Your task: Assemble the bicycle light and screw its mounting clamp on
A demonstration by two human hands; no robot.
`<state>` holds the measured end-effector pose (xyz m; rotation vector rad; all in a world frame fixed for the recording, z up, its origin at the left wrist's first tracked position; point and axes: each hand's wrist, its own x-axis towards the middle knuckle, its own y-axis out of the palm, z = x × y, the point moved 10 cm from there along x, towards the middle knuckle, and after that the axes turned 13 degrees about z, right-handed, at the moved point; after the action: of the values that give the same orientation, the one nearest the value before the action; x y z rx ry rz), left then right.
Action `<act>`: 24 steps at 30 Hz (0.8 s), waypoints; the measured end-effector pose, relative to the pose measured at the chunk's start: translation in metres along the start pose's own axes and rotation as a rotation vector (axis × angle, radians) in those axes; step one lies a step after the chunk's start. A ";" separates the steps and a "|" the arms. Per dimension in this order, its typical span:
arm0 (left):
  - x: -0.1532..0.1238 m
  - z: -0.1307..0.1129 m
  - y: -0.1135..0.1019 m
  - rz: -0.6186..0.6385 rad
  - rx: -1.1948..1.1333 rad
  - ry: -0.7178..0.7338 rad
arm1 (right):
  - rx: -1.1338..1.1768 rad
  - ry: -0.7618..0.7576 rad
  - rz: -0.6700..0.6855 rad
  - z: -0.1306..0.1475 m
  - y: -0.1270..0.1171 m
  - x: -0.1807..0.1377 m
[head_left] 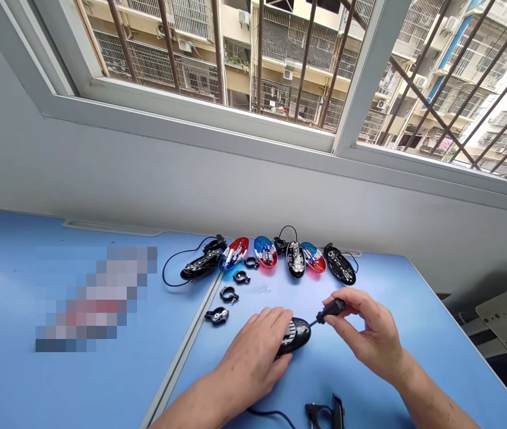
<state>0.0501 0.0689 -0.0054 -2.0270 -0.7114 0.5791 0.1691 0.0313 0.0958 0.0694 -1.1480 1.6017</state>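
My left hand is wrapped over a black oval housing with pale stripes, pressing it to the blue table. Part of the housing is hidden under the palm. Between thumb and fingers, my right hand grips a small screwdriver by its black handle. Its thin shaft slopes down to the housing's right end, and the tip is at or very close to the surface. Below the hands a black cable runs from near my left wrist, and a black clamp-like part lies at the frame's bottom edge.
Across the back lie black oval housings with cables and red-and-blue shells holding batteries. Several black ring clamps form a line left of my hands. A table seam runs beside them. A blurred patch covers something at left.
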 end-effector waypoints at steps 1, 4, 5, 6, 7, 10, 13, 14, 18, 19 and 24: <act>0.000 0.000 0.000 0.000 -0.001 -0.001 | -0.002 0.002 -0.001 0.000 0.000 0.000; 0.000 0.000 0.000 -0.001 -0.002 0.003 | -0.011 0.006 0.001 0.002 0.000 0.000; -0.001 0.000 -0.001 -0.003 -0.002 0.003 | -0.015 0.006 0.002 0.002 0.000 0.000; -0.001 0.000 -0.001 -0.005 -0.003 0.002 | -0.019 0.006 0.004 0.002 0.000 0.001; -0.001 0.000 -0.001 -0.005 -0.004 0.003 | -0.023 0.006 0.006 0.003 0.000 0.001; -0.001 0.000 -0.001 -0.004 -0.008 0.003 | -0.035 0.010 0.008 0.002 0.000 0.001; -0.001 0.000 -0.002 -0.004 -0.009 -0.014 | -0.047 0.010 0.008 0.002 0.000 0.001; -0.001 0.001 -0.002 -0.006 -0.007 -0.020 | -0.049 0.009 0.007 0.002 0.000 0.000; -0.001 0.001 -0.003 -0.018 0.002 -0.026 | -0.052 0.005 0.007 0.002 0.000 -0.001; 0.000 0.001 -0.003 -0.015 0.000 -0.020 | -0.053 0.005 0.007 0.001 0.000 -0.001; 0.000 0.003 -0.002 -0.015 0.000 -0.011 | -0.053 0.001 0.015 0.002 0.001 -0.001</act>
<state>0.0476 0.0715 -0.0052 -2.0180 -0.7326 0.5812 0.1680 0.0296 0.0957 0.0254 -1.1917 1.5836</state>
